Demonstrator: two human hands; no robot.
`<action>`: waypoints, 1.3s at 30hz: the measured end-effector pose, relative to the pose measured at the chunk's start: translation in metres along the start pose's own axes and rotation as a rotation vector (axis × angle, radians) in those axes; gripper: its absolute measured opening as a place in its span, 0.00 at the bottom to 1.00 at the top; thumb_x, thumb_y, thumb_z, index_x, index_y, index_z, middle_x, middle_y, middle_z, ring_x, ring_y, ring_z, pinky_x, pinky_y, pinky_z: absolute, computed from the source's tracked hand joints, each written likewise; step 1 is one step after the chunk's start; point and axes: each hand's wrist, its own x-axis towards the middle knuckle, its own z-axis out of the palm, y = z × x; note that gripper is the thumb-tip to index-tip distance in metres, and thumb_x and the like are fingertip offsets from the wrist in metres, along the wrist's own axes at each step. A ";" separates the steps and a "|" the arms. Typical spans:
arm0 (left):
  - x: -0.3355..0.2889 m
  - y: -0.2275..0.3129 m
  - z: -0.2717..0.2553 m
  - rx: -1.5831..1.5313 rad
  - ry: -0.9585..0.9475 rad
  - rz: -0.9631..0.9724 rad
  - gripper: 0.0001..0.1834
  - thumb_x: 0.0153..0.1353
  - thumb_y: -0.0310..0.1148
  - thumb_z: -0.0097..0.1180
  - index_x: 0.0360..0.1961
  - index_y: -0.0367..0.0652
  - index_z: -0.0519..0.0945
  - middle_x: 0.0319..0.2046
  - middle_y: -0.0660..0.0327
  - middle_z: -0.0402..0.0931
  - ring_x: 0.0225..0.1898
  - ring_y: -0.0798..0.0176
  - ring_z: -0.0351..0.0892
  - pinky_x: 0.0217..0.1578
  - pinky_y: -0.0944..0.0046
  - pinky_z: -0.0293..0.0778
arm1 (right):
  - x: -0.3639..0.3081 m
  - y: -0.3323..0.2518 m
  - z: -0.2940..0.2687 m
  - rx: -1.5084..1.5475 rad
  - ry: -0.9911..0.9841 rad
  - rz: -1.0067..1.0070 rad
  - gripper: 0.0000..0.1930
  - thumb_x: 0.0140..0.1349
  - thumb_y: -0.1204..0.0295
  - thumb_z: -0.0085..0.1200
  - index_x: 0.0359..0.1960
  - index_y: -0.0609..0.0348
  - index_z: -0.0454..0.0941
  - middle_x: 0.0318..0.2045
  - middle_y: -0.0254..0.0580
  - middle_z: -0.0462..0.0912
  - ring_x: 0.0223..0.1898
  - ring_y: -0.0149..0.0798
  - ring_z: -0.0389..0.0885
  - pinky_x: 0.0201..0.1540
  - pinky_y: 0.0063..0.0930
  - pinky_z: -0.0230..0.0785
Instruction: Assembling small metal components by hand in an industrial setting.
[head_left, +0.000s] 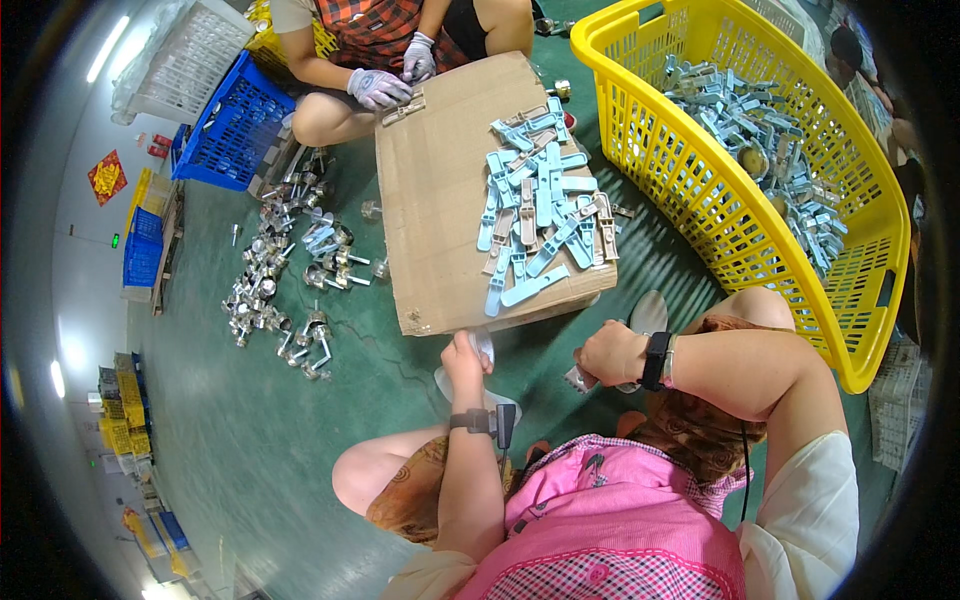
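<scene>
Wearer seated, pink apron. Left hand [463,362] just off the carton's near edge, fingers curled around a pale shiny piece [483,347]. Right hand [612,353] level with it, well apart, fingers closed on a small grey piece [578,378]; exact kind of either piece cannot be told. Beyond: carton [440,200], blue and taupe handles [548,190] heaped on its right side. Yellow crate [715,205] to the right, more handles inside. Metal parts [262,265] scattered on green floor, left. Far side: co-worker's gloved hands [379,89] at the carton's edge.
</scene>
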 end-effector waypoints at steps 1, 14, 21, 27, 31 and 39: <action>0.000 0.000 0.000 0.004 -0.003 -0.001 0.21 0.61 0.39 0.39 0.16 0.36 0.67 0.07 0.60 0.61 0.06 0.65 0.61 0.06 0.66 0.57 | 0.000 0.000 0.000 0.003 0.003 -0.006 0.10 0.49 0.70 0.54 0.36 0.52 0.79 0.33 0.37 0.83 0.37 0.41 0.82 0.37 0.36 0.71; -0.001 0.003 0.000 -0.002 0.007 0.004 0.21 0.61 0.40 0.39 0.16 0.37 0.67 0.07 0.60 0.61 0.06 0.66 0.60 0.06 0.66 0.57 | -0.001 -0.001 -0.003 0.009 0.003 -0.006 0.10 0.49 0.70 0.54 0.34 0.52 0.80 0.33 0.38 0.83 0.37 0.42 0.82 0.37 0.35 0.71; -0.002 0.003 0.001 0.009 0.007 0.001 0.21 0.61 0.40 0.40 0.15 0.37 0.67 0.07 0.60 0.61 0.06 0.65 0.60 0.06 0.66 0.57 | -0.001 0.000 0.000 0.005 0.009 -0.008 0.10 0.49 0.71 0.54 0.34 0.54 0.80 0.34 0.39 0.83 0.37 0.42 0.82 0.37 0.36 0.71; -0.002 0.003 0.002 0.018 0.015 -0.007 0.21 0.61 0.39 0.40 0.15 0.37 0.68 0.07 0.60 0.61 0.06 0.65 0.60 0.06 0.65 0.57 | 0.002 0.002 0.005 -0.014 0.020 -0.020 0.11 0.48 0.71 0.54 0.35 0.54 0.80 0.31 0.38 0.83 0.35 0.43 0.82 0.37 0.37 0.70; -0.002 0.005 0.001 0.029 0.003 0.006 0.21 0.61 0.39 0.40 0.16 0.37 0.68 0.07 0.60 0.61 0.06 0.64 0.61 0.07 0.65 0.57 | -0.001 0.002 0.006 0.002 0.109 -0.016 0.10 0.46 0.71 0.54 0.32 0.56 0.79 0.28 0.40 0.82 0.33 0.44 0.82 0.37 0.37 0.70; -0.003 0.006 0.001 -0.004 -0.004 0.008 0.21 0.61 0.39 0.40 0.16 0.36 0.69 0.09 0.59 0.63 0.07 0.66 0.62 0.07 0.66 0.58 | 0.002 0.001 0.004 -0.011 0.032 -0.018 0.09 0.47 0.71 0.54 0.31 0.55 0.79 0.28 0.40 0.82 0.32 0.43 0.82 0.36 0.37 0.69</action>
